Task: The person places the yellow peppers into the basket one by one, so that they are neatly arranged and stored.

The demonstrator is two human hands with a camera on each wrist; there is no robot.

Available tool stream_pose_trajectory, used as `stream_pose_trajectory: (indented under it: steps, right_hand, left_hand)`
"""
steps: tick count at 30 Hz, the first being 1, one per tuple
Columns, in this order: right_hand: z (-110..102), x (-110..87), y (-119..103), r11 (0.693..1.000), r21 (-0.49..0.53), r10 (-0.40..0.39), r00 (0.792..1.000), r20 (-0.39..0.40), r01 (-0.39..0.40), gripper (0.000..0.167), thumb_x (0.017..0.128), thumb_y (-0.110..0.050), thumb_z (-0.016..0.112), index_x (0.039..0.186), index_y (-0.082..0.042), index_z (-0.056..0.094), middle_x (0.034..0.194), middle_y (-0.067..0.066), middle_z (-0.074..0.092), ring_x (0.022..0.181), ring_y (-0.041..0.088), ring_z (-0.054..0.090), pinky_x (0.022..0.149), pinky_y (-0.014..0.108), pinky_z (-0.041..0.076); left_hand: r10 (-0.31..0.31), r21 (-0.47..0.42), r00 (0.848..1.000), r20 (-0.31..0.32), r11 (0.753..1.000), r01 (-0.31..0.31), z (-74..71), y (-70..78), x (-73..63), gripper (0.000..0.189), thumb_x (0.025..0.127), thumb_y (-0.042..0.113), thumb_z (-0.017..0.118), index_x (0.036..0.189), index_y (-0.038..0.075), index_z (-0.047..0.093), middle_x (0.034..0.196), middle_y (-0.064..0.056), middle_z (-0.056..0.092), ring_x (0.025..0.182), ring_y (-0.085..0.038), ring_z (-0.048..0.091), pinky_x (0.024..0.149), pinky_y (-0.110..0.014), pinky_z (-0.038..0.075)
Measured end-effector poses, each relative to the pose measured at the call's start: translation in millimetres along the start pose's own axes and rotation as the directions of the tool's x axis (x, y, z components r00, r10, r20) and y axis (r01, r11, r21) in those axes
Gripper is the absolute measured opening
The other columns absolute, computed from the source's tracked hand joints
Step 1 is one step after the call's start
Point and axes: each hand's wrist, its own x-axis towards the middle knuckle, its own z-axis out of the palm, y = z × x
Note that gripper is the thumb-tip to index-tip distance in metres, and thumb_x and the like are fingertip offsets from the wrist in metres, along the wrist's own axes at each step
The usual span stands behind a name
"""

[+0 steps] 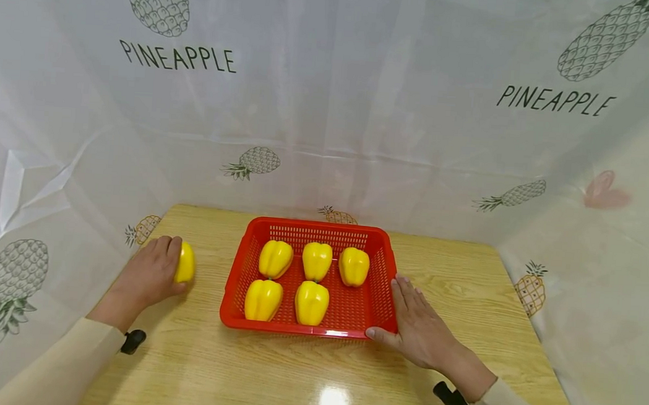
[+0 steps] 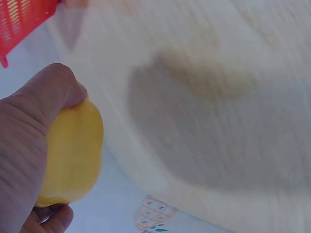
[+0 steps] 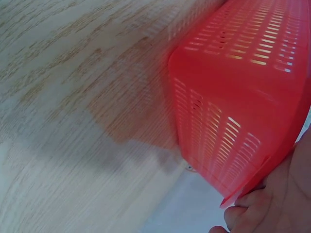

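Note:
My left hand [image 1: 150, 272] grips a yellow bell pepper [image 1: 185, 263] at the left of the table. In the left wrist view the thumb lies on one end of the pepper [image 2: 73, 155] and fingertips show at the other. A red perforated basket [image 1: 344, 332] stands mid-table with several yellow bell peppers inside. Three lie along its back, the middle one [image 1: 317, 261] among them; two more lie in front, one at the left [image 1: 263, 300]. My right hand [image 1: 423, 326] rests against the basket's right rim, fingers extended and thumb at the front corner.
The wooden table [image 1: 448, 284] extends around the basket. A white sheet [image 1: 330, 104] printed with pineapples hangs behind it and along both sides. Black bands with small devices [image 1: 449, 397] sit on both wrists.

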Motion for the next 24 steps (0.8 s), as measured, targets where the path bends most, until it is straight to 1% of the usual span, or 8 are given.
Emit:
stream_pose_trajectory:
  steps: [2,5,9,12,15,19,21,24]
  right_hand:
    - [-0.5,-0.6,0.1,1.0,0.0,0.003,1.0,0.001,-0.003,0.119,0.093,-0.082,0.049,0.165,0.008,0.019,0.173,0.028,0.017,0.16,0.047,0.021,0.128,0.064,0.022]
    - [-1.0,-1.1,0.3,1.0,0.002,0.003,1.0,-0.002,-0.003,0.119,0.093,-0.082,0.049,0.165,0.008,0.019,0.173,0.028,0.017,0.16,0.048,0.021,0.128,0.064,0.022]
    - [-1.2,-1.4,0.9,1.0,0.007,0.0,1.0,-0.003,0.0,0.119,0.094,-0.081,0.05,0.165,0.008,0.018,0.173,0.028,0.017,0.16,0.047,0.021,0.129,0.064,0.021]
    - [-0.8,-1.4,1.6,1.0,0.005,-0.006,1.0,-0.007,0.006,0.118,0.094,-0.081,0.05,0.165,0.008,0.018,0.173,0.029,0.017,0.16,0.048,0.021,0.128,0.064,0.021]
    - [-0.2,-1.5,2.1,1.0,0.001,-0.009,1.0,-0.011,0.009,0.118,0.095,-0.08,0.05,0.165,0.009,0.018,0.173,0.029,0.017,0.16,0.047,0.022,0.128,0.064,0.021]
    - [0.2,-1.8,2.2,1.0,0.0,-0.009,1.0,-0.011,0.009,0.117,0.095,-0.08,0.05,0.165,0.008,0.018,0.173,0.029,0.017,0.16,0.047,0.022,0.128,0.064,0.021]
    - [0.1,-2.1,1.9,1.0,0.002,-0.009,1.0,-0.007,0.009,0.117,0.095,-0.08,0.05,0.165,0.008,0.018,0.173,0.029,0.016,0.16,0.047,0.021,0.128,0.064,0.021]
    - [-0.1,-2.1,1.3,1.0,0.003,-0.014,1.0,-0.006,0.014,0.117,0.095,-0.081,0.049,0.165,0.009,0.018,0.173,0.028,0.016,0.16,0.047,0.021,0.128,0.064,0.02]
  left_hand:
    - [0.017,0.006,1.0,-0.022,1.0,-0.016,-3.2,0.9,4.0,0.099,0.063,0.034,0.097,0.127,-0.019,0.043,0.106,-0.035,0.056,0.088,-0.046,0.057,0.079,-0.056,0.056]
    - [0.028,-0.001,0.998,-0.05,1.0,-0.028,-9.7,3.7,10.3,0.096,0.063,0.033,0.096,0.125,-0.019,0.044,0.103,-0.033,0.056,0.085,-0.044,0.056,0.077,-0.054,0.057]
    - [0.016,-0.003,0.999,-0.033,1.0,-0.016,-21.6,8.6,18.6,0.093,0.066,0.033,0.094,0.124,-0.018,0.044,0.101,-0.03,0.056,0.082,-0.04,0.055,0.075,-0.053,0.057]
    - [0.01,-0.004,0.999,-0.034,1.0,-0.011,-30.0,11.1,24.2,0.09,0.067,0.034,0.094,0.123,-0.017,0.044,0.1,-0.029,0.056,0.082,-0.039,0.056,0.075,-0.052,0.058]
    - [0.018,0.001,0.998,-0.055,1.0,-0.018,-35.7,12.5,29.4,0.089,0.067,0.035,0.093,0.122,-0.016,0.045,0.099,-0.028,0.056,0.08,-0.038,0.057,0.073,-0.052,0.059]
    - [0.032,0.006,0.997,-0.064,0.999,-0.032,-43.5,15.6,36.2,0.089,0.067,0.037,0.093,0.121,-0.014,0.045,0.098,-0.026,0.056,0.079,-0.037,0.056,0.072,-0.052,0.058]
    - [0.047,0.003,0.995,-0.089,0.999,-0.047,-48.3,18.1,40.3,0.086,0.068,0.037,0.09,0.12,-0.014,0.045,0.097,-0.026,0.056,0.08,-0.038,0.056,0.072,-0.051,0.057]
    - [0.066,-0.007,0.987,-0.15,0.998,-0.068,-57.2,23.8,48.0,0.08,0.069,0.036,0.086,0.118,-0.014,0.046,0.095,-0.025,0.055,0.081,-0.039,0.055,0.07,-0.05,0.056]
